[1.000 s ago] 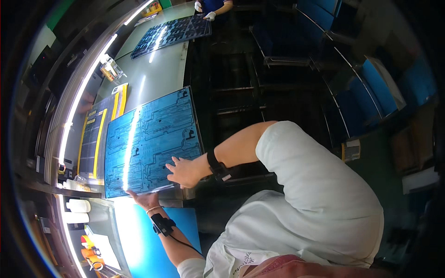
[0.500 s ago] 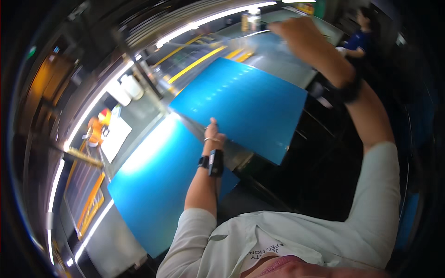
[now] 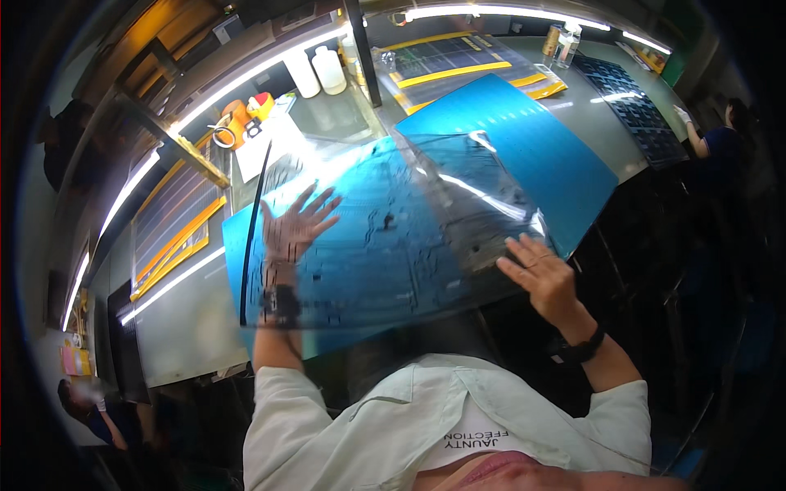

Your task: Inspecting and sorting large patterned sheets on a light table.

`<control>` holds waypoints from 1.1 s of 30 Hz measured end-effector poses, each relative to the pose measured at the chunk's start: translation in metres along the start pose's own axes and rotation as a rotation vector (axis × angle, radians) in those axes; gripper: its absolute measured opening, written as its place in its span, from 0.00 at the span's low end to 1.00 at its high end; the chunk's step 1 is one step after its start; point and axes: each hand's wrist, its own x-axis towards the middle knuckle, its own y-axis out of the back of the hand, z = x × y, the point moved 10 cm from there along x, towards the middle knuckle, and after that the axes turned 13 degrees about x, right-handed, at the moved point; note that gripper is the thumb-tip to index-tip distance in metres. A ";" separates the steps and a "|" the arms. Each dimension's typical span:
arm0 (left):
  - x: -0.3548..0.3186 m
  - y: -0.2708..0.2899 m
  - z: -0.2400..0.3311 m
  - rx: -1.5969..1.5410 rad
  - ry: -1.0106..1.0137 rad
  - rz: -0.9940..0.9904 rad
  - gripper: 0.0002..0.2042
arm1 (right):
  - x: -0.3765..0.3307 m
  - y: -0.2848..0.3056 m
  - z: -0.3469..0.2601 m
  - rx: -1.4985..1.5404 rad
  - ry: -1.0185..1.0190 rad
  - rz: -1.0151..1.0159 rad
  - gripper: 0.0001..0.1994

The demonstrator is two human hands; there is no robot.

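Note:
A clear plastic film sheet (image 3: 426,245) with dark printed marks spreads in front of me, bowed and shiny at its right side. My left hand (image 3: 296,229) shows through the film near its dark left edge, open, fingers spread wide. At the film's lower right corner my right hand (image 3: 544,278) has its fingers stretched out and apart; whether it touches the film I cannot tell. Below the film lies a blue sheet (image 3: 233,245). Another blue sheet (image 3: 544,155) lies to its right, partly overlapped by the film.
Yellow-edged panels (image 3: 450,61) lie at the back and another yellow-edged panel (image 3: 168,229) at the left. White bottles (image 3: 329,69), an orange tape roll (image 3: 235,119) and white paper (image 3: 266,151) stand or lie behind the film. People work at far right (image 3: 725,135) and lower left (image 3: 98,413).
My right hand has come down from the upper right to the film's corner. My left hand has moved left, its fingers now spread. The film now plainly covers part of both blue sheets.

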 end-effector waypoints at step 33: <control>-0.160 0.151 0.213 1.280 -0.029 0.906 0.12 | -0.072 -0.174 0.092 1.059 -1.132 0.109 0.06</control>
